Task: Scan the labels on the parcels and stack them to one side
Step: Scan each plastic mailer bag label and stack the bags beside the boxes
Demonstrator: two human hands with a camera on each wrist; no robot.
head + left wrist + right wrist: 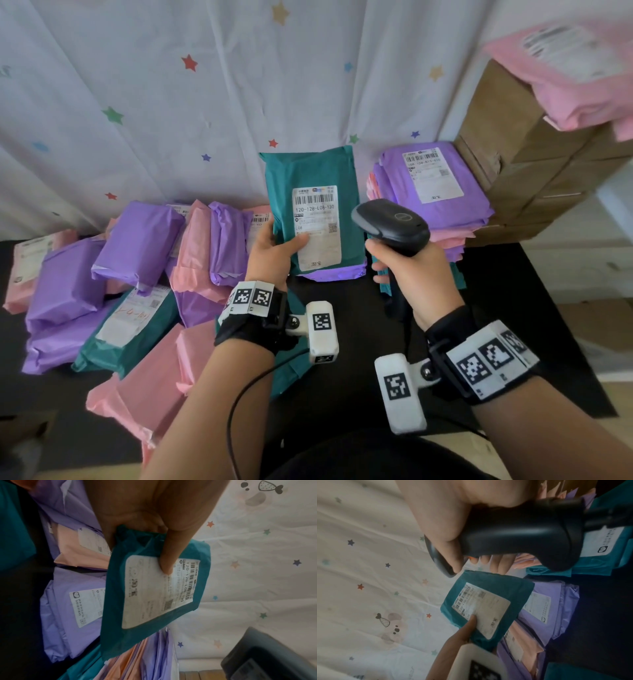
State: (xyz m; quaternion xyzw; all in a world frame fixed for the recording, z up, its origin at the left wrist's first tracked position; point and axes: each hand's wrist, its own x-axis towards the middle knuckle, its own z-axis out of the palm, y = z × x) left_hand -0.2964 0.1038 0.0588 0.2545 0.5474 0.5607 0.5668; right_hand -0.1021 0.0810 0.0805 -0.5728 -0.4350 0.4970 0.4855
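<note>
Loose parcels [102, 274] lay heaped at left on the black table [534, 308]. My left hand [270, 253] gripped the green parcel [308, 178] upright, thumb on its label [317, 226]. My right hand [414, 277] clasped the scanner [390, 224]. Stacked parcels [435, 192] sat behind, to the right.

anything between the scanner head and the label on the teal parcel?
No. In the head view, nothing sits between the scanner and the teal parcel; its label faces it. Left thumb covers only the label's lower edge.
</note>
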